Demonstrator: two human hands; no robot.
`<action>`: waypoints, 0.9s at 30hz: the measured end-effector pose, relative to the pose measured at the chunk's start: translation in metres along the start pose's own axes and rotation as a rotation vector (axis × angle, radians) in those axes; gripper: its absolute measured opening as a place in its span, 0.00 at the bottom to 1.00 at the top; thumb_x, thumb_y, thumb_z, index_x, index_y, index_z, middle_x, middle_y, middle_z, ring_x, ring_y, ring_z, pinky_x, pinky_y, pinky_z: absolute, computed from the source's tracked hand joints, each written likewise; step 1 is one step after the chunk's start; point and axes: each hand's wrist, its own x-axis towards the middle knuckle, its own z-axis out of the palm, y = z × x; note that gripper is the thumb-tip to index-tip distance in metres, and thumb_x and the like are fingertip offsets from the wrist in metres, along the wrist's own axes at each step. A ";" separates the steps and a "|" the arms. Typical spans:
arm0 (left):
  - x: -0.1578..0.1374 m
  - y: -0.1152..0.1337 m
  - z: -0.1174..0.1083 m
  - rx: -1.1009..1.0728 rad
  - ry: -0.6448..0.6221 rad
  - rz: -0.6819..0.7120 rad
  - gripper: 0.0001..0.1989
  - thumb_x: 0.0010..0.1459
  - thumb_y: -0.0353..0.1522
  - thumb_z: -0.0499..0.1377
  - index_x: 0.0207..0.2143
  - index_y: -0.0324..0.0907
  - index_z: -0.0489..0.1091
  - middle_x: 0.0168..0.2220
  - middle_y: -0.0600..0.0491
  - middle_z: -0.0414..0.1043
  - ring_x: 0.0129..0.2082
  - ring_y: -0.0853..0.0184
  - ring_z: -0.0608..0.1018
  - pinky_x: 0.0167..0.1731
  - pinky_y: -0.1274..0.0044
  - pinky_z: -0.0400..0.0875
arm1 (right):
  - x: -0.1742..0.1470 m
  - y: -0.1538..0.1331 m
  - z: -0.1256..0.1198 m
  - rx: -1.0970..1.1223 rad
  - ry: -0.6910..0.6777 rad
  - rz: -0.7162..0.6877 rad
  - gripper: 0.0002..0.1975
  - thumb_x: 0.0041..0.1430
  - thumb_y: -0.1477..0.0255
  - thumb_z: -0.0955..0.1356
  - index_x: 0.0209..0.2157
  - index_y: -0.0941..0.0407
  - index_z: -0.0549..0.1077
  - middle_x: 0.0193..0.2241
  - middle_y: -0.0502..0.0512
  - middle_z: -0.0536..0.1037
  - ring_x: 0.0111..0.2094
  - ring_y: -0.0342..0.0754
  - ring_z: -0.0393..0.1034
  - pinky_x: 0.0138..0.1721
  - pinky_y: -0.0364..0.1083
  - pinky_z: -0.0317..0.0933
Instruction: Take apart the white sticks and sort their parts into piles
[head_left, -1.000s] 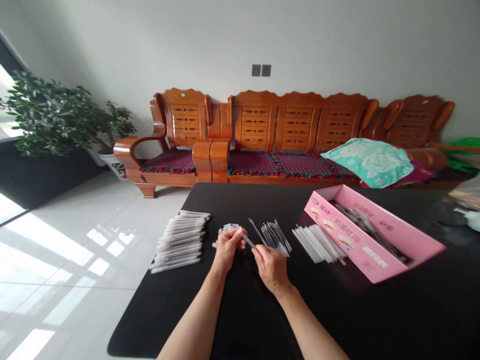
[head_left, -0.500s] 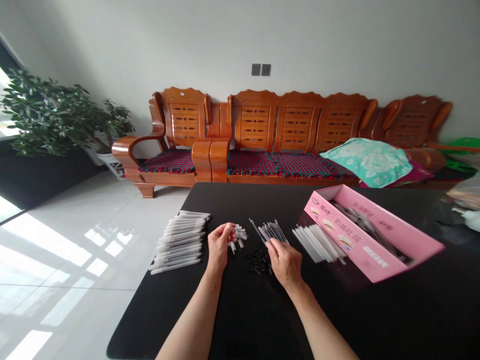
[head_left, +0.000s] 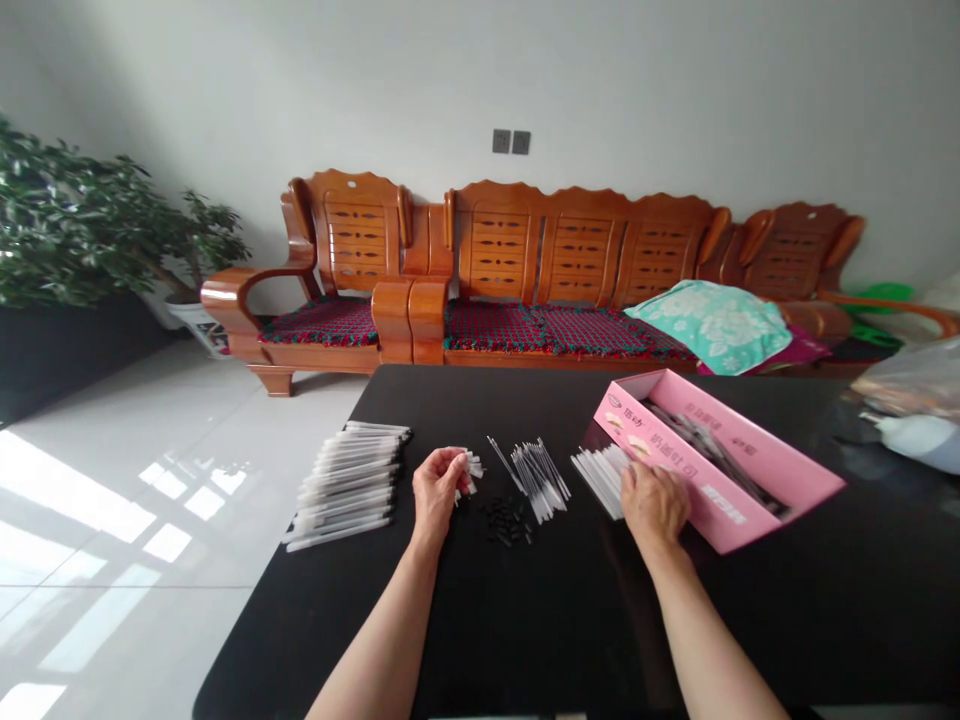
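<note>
My left hand (head_left: 439, 487) is closed in a pinch beside a small pile of short white pieces (head_left: 474, 470); whatever sits between its fingertips is too small to make out. My right hand (head_left: 655, 503) has its fingers curled down on the right end of a row of translucent white pen barrels (head_left: 598, 480), gripping one there. Thin pen refills (head_left: 543, 482) with dark shafts and whitish ends lie fanned out between the hands. Nearer to me is a scatter of small black caps (head_left: 505, 521). At the left, assembled-looking white pens (head_left: 349, 488) with dark ends lie in a long stack.
A pink open box (head_left: 721, 500) holding grey-dark slender items stands just right of my right hand on the black table (head_left: 525, 640). A clear plastic bag (head_left: 911, 385) lies at the table's far right. Behind stand wooden sofas (head_left: 495, 240) with a turquoise pillow (head_left: 712, 322).
My right hand has left the refills and moved right to the white barrels. My left hand stays pinched by the white pieces. The whole view has shifted slightly.
</note>
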 end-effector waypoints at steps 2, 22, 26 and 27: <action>0.001 -0.001 -0.002 0.007 0.010 0.000 0.18 0.48 0.43 0.67 0.33 0.37 0.74 0.20 0.55 0.71 0.16 0.72 0.71 0.16 0.81 0.66 | 0.000 0.004 0.005 0.004 0.003 -0.018 0.13 0.60 0.68 0.63 0.30 0.59 0.76 0.24 0.59 0.72 0.30 0.52 0.62 0.35 0.49 0.52; 0.011 -0.002 -0.023 0.779 0.189 0.297 0.06 0.53 0.32 0.63 0.34 0.43 0.79 0.29 0.53 0.72 0.25 0.69 0.73 0.31 0.77 0.67 | -0.030 -0.106 -0.007 0.464 0.131 0.089 0.13 0.65 0.70 0.62 0.39 0.61 0.76 0.28 0.59 0.78 0.30 0.49 0.70 0.33 0.45 0.59; 0.009 0.000 -0.022 0.865 0.170 0.310 0.07 0.55 0.32 0.62 0.36 0.42 0.78 0.31 0.53 0.72 0.26 0.69 0.74 0.32 0.76 0.68 | -0.030 -0.103 -0.005 0.429 0.143 0.113 0.14 0.65 0.69 0.62 0.38 0.60 0.77 0.27 0.58 0.77 0.27 0.49 0.70 0.31 0.45 0.57; 0.009 0.000 -0.023 0.868 0.164 0.317 0.07 0.55 0.32 0.62 0.36 0.42 0.78 0.31 0.53 0.72 0.26 0.69 0.74 0.32 0.77 0.68 | -0.030 -0.104 -0.005 0.424 0.144 0.111 0.14 0.65 0.69 0.62 0.38 0.60 0.77 0.26 0.58 0.77 0.27 0.49 0.70 0.31 0.45 0.57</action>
